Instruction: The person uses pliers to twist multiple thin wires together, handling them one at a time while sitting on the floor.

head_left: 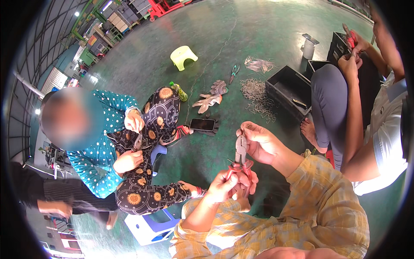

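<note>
My left hand [228, 183] grips the red handles of a pair of pliers [239, 159], whose grey jaws point up. My right hand [258, 140] is just above, its fingertips pinching a small wire piece [242, 134] at the jaw tips. Both forearms wear yellow checked sleeves and come in from the lower edge. The hands meet over the green floor [215, 56], in front of my knees.
A person in a teal dotted top [103, 151] sits at left, also working pliers. Another person [371, 129] sits at right beside a black crate [288, 88]. Bent wire pieces [256, 99], gloves [209, 100], a phone [202, 124], spare pliers [234, 72] and a yellow stool [183, 56] lie on the floor.
</note>
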Action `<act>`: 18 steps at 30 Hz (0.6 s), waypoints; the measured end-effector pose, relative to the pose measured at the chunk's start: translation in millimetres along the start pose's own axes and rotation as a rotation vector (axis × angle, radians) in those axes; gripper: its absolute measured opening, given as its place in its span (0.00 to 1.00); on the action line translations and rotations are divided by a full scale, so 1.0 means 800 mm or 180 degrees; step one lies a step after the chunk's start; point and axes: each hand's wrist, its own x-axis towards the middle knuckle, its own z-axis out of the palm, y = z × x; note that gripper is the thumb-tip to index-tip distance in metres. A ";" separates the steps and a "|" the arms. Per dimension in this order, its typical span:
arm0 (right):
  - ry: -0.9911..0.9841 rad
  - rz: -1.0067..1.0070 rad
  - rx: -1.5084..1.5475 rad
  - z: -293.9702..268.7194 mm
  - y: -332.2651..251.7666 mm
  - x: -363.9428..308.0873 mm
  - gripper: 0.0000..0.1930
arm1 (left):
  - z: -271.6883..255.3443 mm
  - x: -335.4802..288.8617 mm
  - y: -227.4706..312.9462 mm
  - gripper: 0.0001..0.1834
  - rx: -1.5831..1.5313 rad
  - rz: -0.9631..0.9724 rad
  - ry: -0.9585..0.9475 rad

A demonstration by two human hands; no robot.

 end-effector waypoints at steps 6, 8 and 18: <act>-0.0308 -0.0076 -0.1390 0.006 -0.037 0.005 0.09 | 0.008 -0.003 0.014 0.24 -0.0271 -0.0039 0.0110; -0.0407 -0.0183 -0.2070 0.015 -0.053 0.003 0.09 | 0.004 -0.008 0.014 0.25 -0.0340 -0.0073 0.0077; -0.0623 -0.0003 -0.4027 0.032 -0.053 -0.010 0.16 | -0.003 -0.016 0.034 0.24 -0.0461 -0.0760 0.0431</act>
